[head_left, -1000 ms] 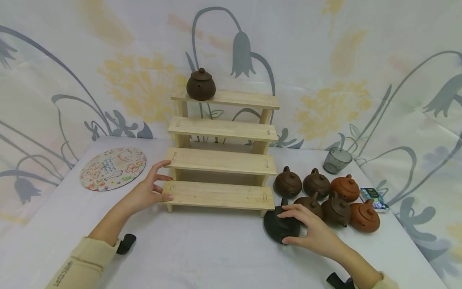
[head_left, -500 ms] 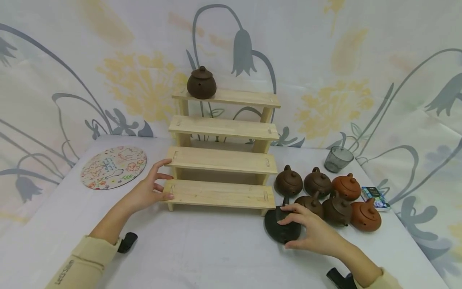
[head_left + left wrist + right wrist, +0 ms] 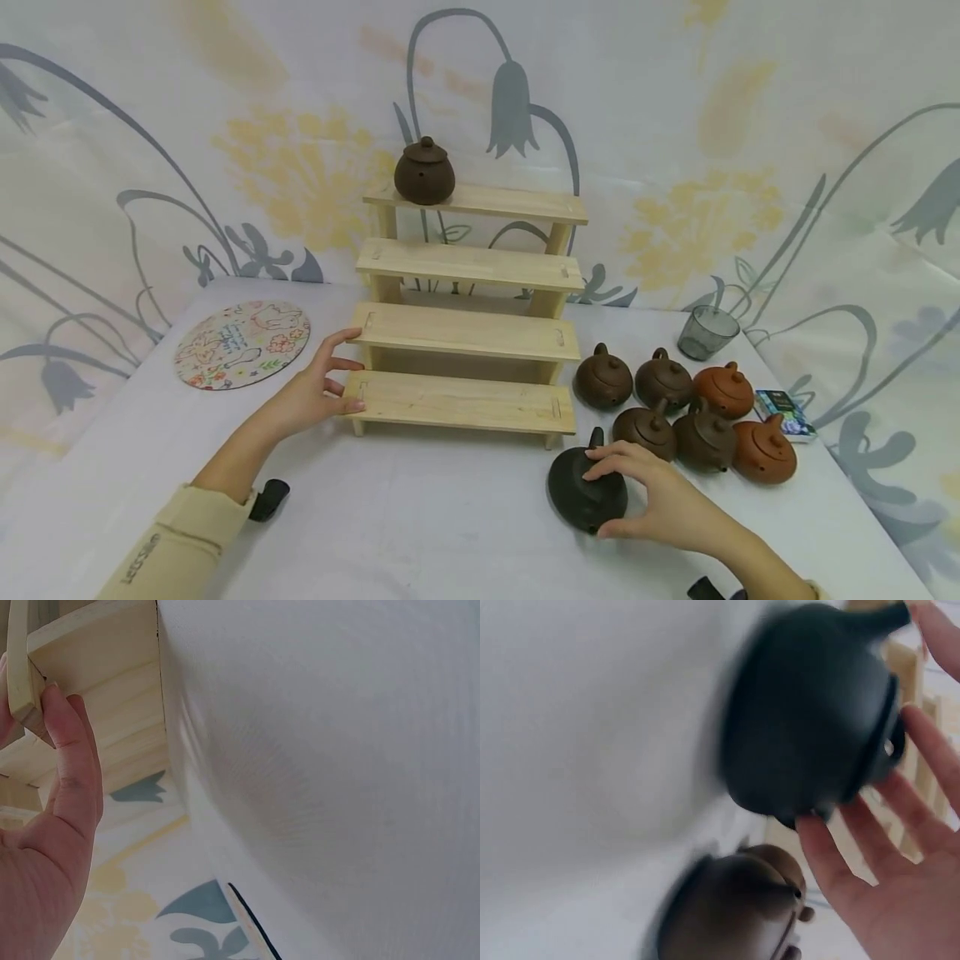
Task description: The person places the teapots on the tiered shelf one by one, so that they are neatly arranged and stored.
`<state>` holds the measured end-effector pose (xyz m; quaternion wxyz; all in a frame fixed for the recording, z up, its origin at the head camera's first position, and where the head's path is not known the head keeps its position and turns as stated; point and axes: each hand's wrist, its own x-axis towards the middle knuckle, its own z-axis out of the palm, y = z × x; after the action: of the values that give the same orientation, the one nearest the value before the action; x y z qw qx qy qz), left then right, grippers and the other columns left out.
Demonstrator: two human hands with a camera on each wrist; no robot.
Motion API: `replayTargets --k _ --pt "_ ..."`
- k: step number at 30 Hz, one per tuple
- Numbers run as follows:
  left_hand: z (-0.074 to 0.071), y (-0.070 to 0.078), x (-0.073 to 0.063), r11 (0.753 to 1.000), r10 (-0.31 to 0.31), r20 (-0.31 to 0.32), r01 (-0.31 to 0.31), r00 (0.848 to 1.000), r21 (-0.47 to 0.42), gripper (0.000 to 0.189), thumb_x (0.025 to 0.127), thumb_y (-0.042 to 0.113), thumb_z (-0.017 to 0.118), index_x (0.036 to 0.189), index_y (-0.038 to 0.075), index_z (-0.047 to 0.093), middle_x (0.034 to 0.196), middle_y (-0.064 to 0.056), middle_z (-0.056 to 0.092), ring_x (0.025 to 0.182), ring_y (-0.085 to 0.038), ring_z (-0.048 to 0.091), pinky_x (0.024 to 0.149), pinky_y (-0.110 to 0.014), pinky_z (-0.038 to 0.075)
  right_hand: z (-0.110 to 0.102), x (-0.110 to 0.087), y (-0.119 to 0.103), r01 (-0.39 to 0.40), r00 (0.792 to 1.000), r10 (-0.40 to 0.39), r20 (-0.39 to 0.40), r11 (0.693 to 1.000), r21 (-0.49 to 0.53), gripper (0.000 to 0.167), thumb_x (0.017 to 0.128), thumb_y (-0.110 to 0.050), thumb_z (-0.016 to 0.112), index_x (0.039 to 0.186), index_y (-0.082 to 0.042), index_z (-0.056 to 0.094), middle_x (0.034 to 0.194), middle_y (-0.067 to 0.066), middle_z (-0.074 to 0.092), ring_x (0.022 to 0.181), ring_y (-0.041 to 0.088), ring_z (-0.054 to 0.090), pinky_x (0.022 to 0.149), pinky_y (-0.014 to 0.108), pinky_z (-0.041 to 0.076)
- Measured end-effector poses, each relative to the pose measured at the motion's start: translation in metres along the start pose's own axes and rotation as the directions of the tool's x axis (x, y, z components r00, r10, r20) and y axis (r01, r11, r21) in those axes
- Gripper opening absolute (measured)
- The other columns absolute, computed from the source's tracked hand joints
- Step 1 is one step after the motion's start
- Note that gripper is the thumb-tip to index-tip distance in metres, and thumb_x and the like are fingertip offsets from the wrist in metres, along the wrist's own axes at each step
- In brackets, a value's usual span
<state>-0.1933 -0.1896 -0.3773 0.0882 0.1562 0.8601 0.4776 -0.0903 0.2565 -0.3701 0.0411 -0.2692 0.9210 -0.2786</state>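
Note:
My left hand (image 3: 315, 392) pinches the left end of the lowest board of a four-tier wooden stand (image 3: 457, 403); in the left wrist view that hand's fingers (image 3: 69, 769) lie against the board's edge. My right hand (image 3: 656, 493) spans a black teapot (image 3: 573, 496), thumb beside the spout and fingertips across the lid. The teapot is just in front of the stand's right corner. From the right wrist, the teapot (image 3: 802, 712) looks blurred and large, with fingers at its lid and the thumb at the spout. A dark brown teapot (image 3: 424, 177) sits on the top board, left side.
Several brown teapots, such as this one (image 3: 603, 379), and two orange-brown ones, including the nearer teapot (image 3: 765, 454), cluster at the right. Behind them are a grey glass (image 3: 708, 333) and a small printed box (image 3: 786, 417). A round patterned mat (image 3: 243, 345) lies left of the stand.
My right hand has drawn the black teapot toward me, away from the stand's corner. My left hand keeps its hold on the stand. The head view has shifted slightly.

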Motion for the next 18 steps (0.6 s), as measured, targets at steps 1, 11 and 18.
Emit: replayTargets --k 1,11,18 --pt "0.0 0.0 0.0 1.0 -0.002 -0.002 0.002 1.0 -0.001 0.095 0.079 0.008 0.075 0.145 0.028 0.011 0.128 -0.027 0.046 0.081 -0.025 0.059 0.066 -0.036 0.046 -0.001 0.0 0.0 -0.015 1.0 0.014 0.007 1.0 0.015 0.049 0.066 -0.047 0.08 0.109 -0.033 0.06 0.125 -0.004 0.049 0.114 0.025 0.047 0.086 0.049 0.043" --pt "0.0 0.0 0.0 1.0 0.001 -0.016 -0.001 1.0 0.001 0.094 0.078 0.005 0.075 0.145 0.026 0.012 0.127 -0.027 0.047 0.08 -0.025 0.059 0.065 -0.036 0.046 0.007 0.006 0.006 0.013 0.999 -0.015 0.04 0.999 0.034 0.064 0.065 -0.033 0.085 0.119 -0.031 0.051 0.132 0.01 0.04 0.116 0.035 0.044 0.084 0.053 0.042" --pt "0.0 0.0 -0.001 1.0 0.005 -0.014 -0.005 1.0 -0.012 0.095 0.078 0.006 0.075 0.145 0.027 0.012 0.127 -0.026 0.048 0.079 -0.024 0.059 0.066 -0.037 0.045 0.014 0.017 0.007 0.019 0.994 -0.023 0.111 0.999 0.032 0.07 0.058 -0.026 0.089 0.114 -0.03 0.047 0.134 0.012 0.041 0.117 0.04 0.04 0.084 0.058 0.038"
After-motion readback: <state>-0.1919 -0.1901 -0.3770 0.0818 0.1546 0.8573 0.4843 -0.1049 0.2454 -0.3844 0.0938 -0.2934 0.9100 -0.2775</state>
